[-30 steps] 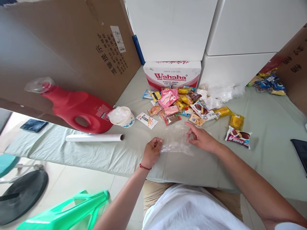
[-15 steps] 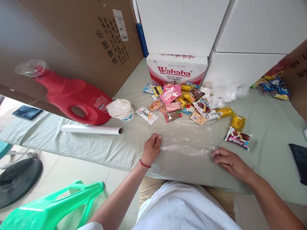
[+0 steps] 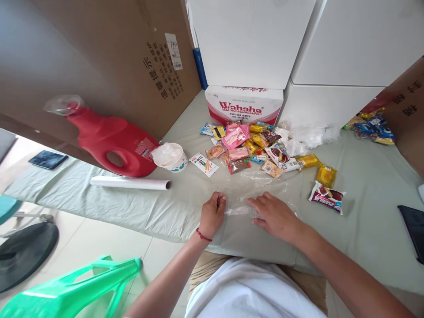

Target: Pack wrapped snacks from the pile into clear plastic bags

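- plastic bag (image 3: 241, 191): see-through, lying on the green cloth (image 3: 188, 207) in front of the person, its far edge reaching close to the snack pile; cannot tell whether they touch.
- left hand (image 3: 212, 215): thumb and finger pinched together on the bag's left end.
- right hand (image 3: 276, 218): fingers apart and loosely spread over the near part of the bag; cannot tell how firmly they touch it.
- a strip of cloth runs between the bag and the table's near edge, by the person's lap.
- snack pile (image 3: 237, 153): just beyond the bag, backed by a water box (image 3: 245, 106), so little room that way.
- chocolate snack (image 3: 327, 197): apart from the bag's right end, with cloth between.
- to the left, a wider stretch of cloth before the paper cup (image 3: 179, 163) and white roll (image 3: 130, 182).
- red bottle (image 3: 115, 143): lying beyond the roll, along a cardboard box (image 3: 126, 57).
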The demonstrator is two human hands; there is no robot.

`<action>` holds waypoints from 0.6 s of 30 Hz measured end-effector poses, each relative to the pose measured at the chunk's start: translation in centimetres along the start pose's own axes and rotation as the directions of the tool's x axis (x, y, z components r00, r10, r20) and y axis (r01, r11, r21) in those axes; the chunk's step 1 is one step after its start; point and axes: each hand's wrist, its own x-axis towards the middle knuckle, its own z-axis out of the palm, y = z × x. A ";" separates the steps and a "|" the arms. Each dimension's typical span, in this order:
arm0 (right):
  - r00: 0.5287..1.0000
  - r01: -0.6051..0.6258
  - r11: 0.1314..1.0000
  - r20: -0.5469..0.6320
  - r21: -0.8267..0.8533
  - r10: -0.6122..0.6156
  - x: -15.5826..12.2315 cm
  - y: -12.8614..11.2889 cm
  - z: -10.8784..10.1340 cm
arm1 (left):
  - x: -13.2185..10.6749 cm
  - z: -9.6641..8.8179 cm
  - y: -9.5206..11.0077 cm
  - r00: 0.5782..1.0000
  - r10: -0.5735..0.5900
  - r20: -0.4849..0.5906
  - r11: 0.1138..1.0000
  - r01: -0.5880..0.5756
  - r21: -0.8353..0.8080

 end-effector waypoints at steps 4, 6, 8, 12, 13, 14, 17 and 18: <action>0.995 -0.013 0.995 0.100 -0.096 0.022 0.0 -3.3 3.3 | 0.0 -0.2 -0.3 0.981 -0.189 0.036 0.939 0.191 -0.285; 0.994 0.014 0.993 0.113 -0.118 -0.001 -0.6 -4.2 4.5 | 0.1 -0.9 -0.3 0.955 -0.298 -0.004 0.885 0.274 -0.377; 0.992 0.050 0.990 0.118 -0.133 -0.035 -0.9 -4.8 5.4 | 0.2 -1.9 0.1 0.926 -0.363 -0.105 0.864 0.292 -0.411; 0.990 0.077 0.985 0.126 -0.156 -0.057 -0.8 -5.4 6.5 | -0.5 -3.8 2.4 0.932 -0.223 -0.287 0.925 0.109 -0.365; 0.991 0.082 0.984 0.121 -0.159 -0.063 -0.7 -5.4 6.7 | -0.8 -3.9 3.3 0.953 -0.131 -0.274 0.949 0.041 -0.313; 0.991 0.089 0.983 0.113 -0.162 -0.071 -0.6 -5.5 6.9 | -1.0 -3.6 4.1 0.974 -0.025 -0.226 0.969 -0.032 -0.245; 0.990 0.126 0.979 0.083 -0.158 -0.114 -0.6 -5.8 7.8 | -0.5 -1.2 5.8 0.963 0.268 0.027 0.963 -0.267 -0.015; 0.990 0.130 0.980 0.075 -0.152 -0.119 -0.8 -5.9 8.2 | -0.1 -0.1 6.0 0.940 0.327 0.096 0.940 -0.334 0.069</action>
